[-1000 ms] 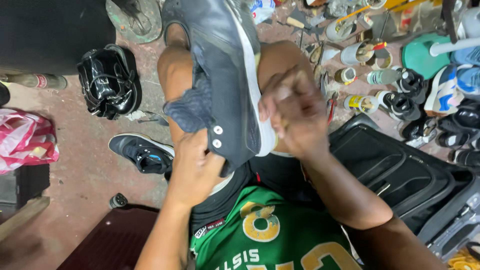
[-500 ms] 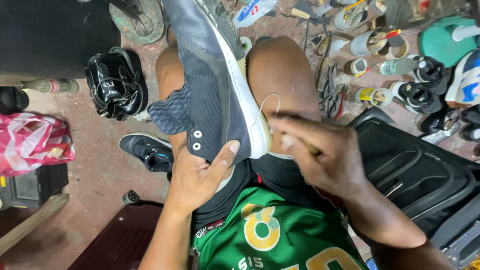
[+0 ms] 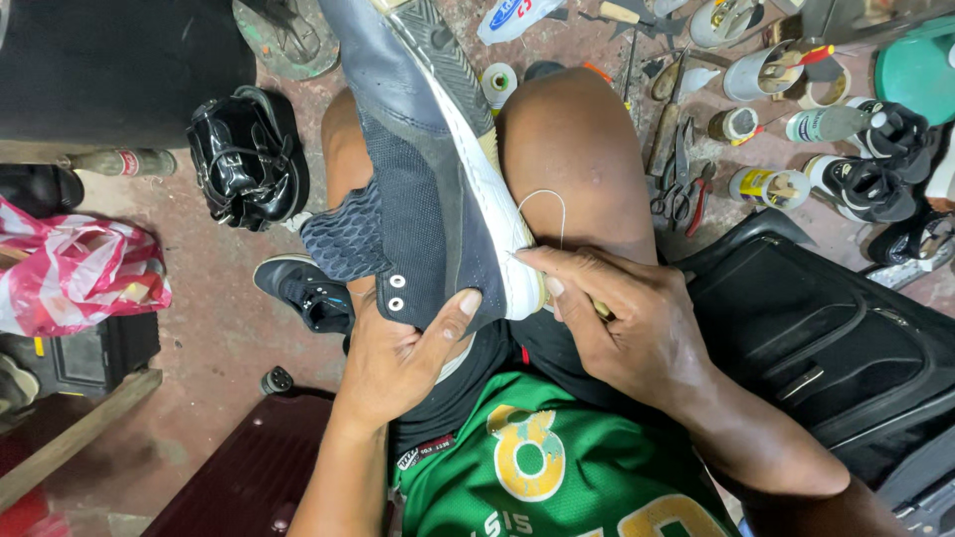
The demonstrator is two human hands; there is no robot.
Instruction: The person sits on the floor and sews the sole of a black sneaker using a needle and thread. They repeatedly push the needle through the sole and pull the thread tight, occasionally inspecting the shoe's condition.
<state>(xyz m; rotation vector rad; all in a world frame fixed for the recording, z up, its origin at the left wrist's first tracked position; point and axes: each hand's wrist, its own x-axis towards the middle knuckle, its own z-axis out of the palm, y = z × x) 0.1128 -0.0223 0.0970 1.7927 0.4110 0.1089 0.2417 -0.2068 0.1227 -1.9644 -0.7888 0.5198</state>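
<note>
A dark blue high-top sneaker (image 3: 418,169) with a white sole edge lies between my bare knees, toe pointing away. My left hand (image 3: 403,353) grips its heel end from below, thumb pressed on the upper beside two metal eyelets. My right hand (image 3: 622,333) rests against the sole edge, fingertips pinched at the seam on a wooden-handled tool that is mostly hidden. A thin white thread (image 3: 545,211) loops up from that spot over my right knee.
A black backpack (image 3: 836,348) lies at the right. Tins, a bottle, pliers and hand tools (image 3: 686,169) litter the floor beyond my knee. A black handbag (image 3: 247,159), another sneaker (image 3: 303,288) and a red-white plastic bag (image 3: 75,278) lie left. A maroon case (image 3: 249,467) sits near.
My right hand came down from above the shoe to its sole edge and now presses at the seam. The thread loop has grown shorter. My left hand kept its hold on the heel.
</note>
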